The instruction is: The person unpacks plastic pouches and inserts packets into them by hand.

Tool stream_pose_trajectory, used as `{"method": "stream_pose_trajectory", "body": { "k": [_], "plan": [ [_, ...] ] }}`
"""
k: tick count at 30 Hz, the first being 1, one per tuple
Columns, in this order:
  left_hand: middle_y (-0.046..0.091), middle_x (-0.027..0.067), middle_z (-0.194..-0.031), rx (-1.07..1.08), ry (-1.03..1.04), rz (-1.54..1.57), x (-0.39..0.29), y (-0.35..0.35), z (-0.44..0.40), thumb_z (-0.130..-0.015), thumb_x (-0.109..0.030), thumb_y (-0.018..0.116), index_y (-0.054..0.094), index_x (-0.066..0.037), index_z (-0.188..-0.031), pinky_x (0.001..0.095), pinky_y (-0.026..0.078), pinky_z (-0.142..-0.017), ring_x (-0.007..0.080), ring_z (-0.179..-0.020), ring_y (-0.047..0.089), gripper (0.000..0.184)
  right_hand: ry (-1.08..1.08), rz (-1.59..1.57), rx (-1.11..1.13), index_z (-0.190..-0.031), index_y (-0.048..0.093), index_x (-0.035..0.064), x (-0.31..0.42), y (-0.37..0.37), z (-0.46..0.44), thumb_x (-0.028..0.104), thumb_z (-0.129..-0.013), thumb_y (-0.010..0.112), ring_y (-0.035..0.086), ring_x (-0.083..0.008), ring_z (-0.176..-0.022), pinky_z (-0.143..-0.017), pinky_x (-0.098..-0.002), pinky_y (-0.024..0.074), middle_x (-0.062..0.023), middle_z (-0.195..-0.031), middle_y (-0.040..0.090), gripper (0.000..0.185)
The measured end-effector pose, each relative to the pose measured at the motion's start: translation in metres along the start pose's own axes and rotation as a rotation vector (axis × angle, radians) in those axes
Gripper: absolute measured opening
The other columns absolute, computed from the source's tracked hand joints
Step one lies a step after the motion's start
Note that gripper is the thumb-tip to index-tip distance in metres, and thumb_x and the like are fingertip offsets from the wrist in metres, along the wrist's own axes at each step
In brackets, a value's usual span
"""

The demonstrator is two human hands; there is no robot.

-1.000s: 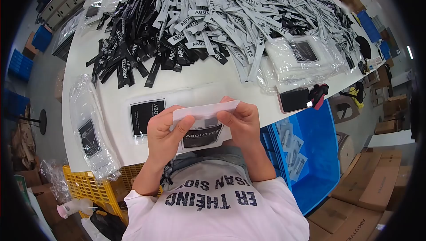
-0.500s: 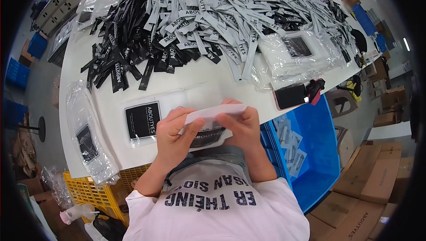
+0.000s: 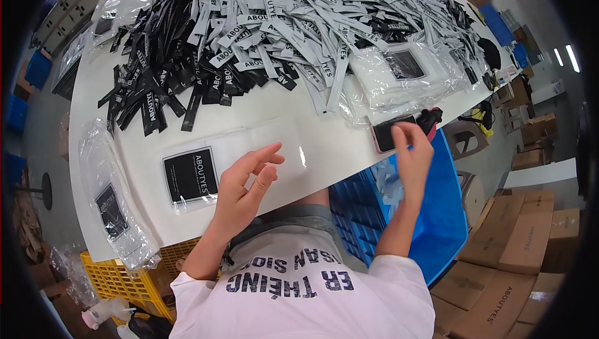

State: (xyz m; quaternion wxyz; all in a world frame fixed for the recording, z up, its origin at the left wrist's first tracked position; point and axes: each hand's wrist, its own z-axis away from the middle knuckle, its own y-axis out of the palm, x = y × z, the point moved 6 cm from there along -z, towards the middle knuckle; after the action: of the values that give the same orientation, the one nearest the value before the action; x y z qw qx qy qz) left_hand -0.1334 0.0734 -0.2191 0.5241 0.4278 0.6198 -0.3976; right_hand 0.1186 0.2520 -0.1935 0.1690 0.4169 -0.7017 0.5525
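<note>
My left hand [image 3: 244, 184] is raised over the table's front edge with its fingers apart and nothing in them. Beside it on the table lie flat white bags [image 3: 231, 138], the front one showing a black ABOUTYES label. My right hand [image 3: 414, 155] is over the near side of a blue bin [image 3: 440, 214], its fingers loosely bent and apart, with nothing visible in them. Below that hand, blurred whitish packets [image 3: 389, 183] show inside the bin. Close to the right fingertips, a dark phone [image 3: 385, 138] lies at the table edge.
A heap of black and white ABOUTYES sachets [image 3: 281, 27] covers the back of the white table [image 3: 299, 180]. Clear-wrapped packs lie at left [image 3: 118, 208] and right [image 3: 405, 77]. A yellow crate [image 3: 121, 280] stands at lower left, cardboard boxes [image 3: 505, 239] at right.
The labelled white bag held between both hands is out of them. My right hand has moved right over the blue bin; my left hand has opened and stayed near the table edge.
</note>
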Motion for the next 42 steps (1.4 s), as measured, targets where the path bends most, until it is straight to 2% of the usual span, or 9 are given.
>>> {"method": "stream_pose_trajectory", "body": {
  "k": [5,7,13,17,21,27,31,35,42],
  "plan": [
    [0.066,0.0108,-0.100,-0.009,0.007,-0.054,-0.004,-0.003,0.006,-0.093,-0.015,0.057,0.061,-0.002,-0.118,0.0259,0.047,-0.077,0.0144,-0.082,0.062,0.029,-0.347,-0.100,0.310,-0.105,0.062,-0.0004,0.077,0.108,-0.027,0.011,-0.079,0.069,0.062,-0.0251,-0.086,-0.076,-0.0336,0.0499,-0.0145,-0.096,0.062,0.029],
    [0.067,0.0106,-0.099,-0.026,0.018,-0.102,-0.005,-0.006,0.010,-0.093,-0.015,0.058,0.062,-0.001,-0.116,0.0257,0.048,-0.075,0.0143,-0.082,0.062,0.027,-0.559,-0.024,0.277,-0.115,0.058,0.0048,0.098,0.153,-0.035,0.006,-0.073,0.069,0.059,-0.0307,-0.097,-0.081,-0.0384,0.0490,-0.0149,-0.111,0.057,0.043],
    [0.068,0.0090,-0.094,-0.096,0.043,-0.184,-0.007,-0.020,0.021,-0.093,-0.014,0.058,0.065,-0.001,-0.110,0.0247,0.048,-0.073,0.0132,-0.078,0.061,0.022,-0.676,0.246,0.253,-0.120,0.057,0.0114,0.106,0.235,-0.064,-0.001,-0.067,0.066,0.057,-0.0331,-0.103,-0.084,-0.0419,0.0477,-0.0132,-0.120,0.053,0.056],
    [0.068,0.0083,-0.092,-0.115,0.040,-0.171,-0.004,-0.025,0.022,-0.092,-0.012,0.059,0.066,-0.001,-0.107,0.0239,0.047,-0.072,0.0127,-0.076,0.060,0.020,-0.696,0.114,0.364,-0.116,0.060,0.0089,0.108,0.236,-0.070,-0.002,-0.066,0.068,0.058,-0.0321,-0.101,-0.083,-0.0399,0.0487,-0.0133,-0.116,0.054,0.052],
    [0.068,0.0078,-0.091,-0.113,0.035,-0.149,-0.001,-0.029,0.020,-0.091,-0.010,0.059,0.067,-0.001,-0.105,0.0237,0.047,-0.071,0.0124,-0.075,0.059,0.018,-0.739,-0.132,0.392,-0.106,0.066,0.0062,0.117,0.211,-0.070,0.000,-0.071,0.071,0.061,-0.0282,-0.085,-0.073,-0.0332,0.0516,-0.0118,-0.102,0.059,0.036],
    [0.068,0.0081,-0.091,-0.122,0.065,-0.154,-0.001,-0.028,0.015,-0.090,-0.007,0.059,0.067,-0.001,-0.103,0.0241,0.047,-0.071,0.0132,-0.077,0.060,0.017,-0.600,-0.345,0.128,-0.089,0.070,0.0037,0.137,0.177,-0.070,0.001,-0.072,0.073,0.061,-0.0239,-0.065,-0.061,-0.0294,0.0506,-0.0087,-0.079,0.060,0.018],
    [0.068,0.0093,-0.090,-0.132,0.054,-0.170,-0.003,-0.030,0.017,-0.089,-0.005,0.060,0.068,-0.001,-0.102,0.0253,0.048,-0.071,0.0155,-0.079,0.062,0.016,-0.921,-0.270,0.091,-0.091,0.065,0.0038,0.168,0.186,-0.055,-0.002,-0.073,0.069,0.060,-0.0268,-0.072,-0.062,-0.0330,0.0492,-0.0088,-0.084,0.058,0.020],
    [0.068,0.0096,-0.089,-0.154,0.045,-0.191,-0.004,-0.036,0.020,-0.089,-0.005,0.060,0.068,-0.001,-0.102,0.0262,0.049,-0.071,0.0160,-0.079,0.063,0.016,-1.048,0.050,0.477,-0.093,0.061,0.0052,0.187,0.231,-0.030,0.000,-0.077,0.058,0.059,-0.0283,-0.085,-0.071,-0.0374,0.0491,-0.0094,-0.086,0.058,0.016],
    [0.068,0.0089,-0.089,-0.199,0.052,-0.208,-0.005,-0.046,0.028,-0.090,-0.006,0.059,0.068,0.000,-0.102,0.0251,0.048,-0.071,0.0147,-0.078,0.062,0.016,-1.150,0.151,0.474,-0.092,0.060,0.0053,0.194,0.254,-0.033,0.004,-0.078,0.058,0.058,-0.0292,-0.080,-0.068,-0.0382,0.0475,-0.0106,-0.084,0.056,0.014]
  ]
}}
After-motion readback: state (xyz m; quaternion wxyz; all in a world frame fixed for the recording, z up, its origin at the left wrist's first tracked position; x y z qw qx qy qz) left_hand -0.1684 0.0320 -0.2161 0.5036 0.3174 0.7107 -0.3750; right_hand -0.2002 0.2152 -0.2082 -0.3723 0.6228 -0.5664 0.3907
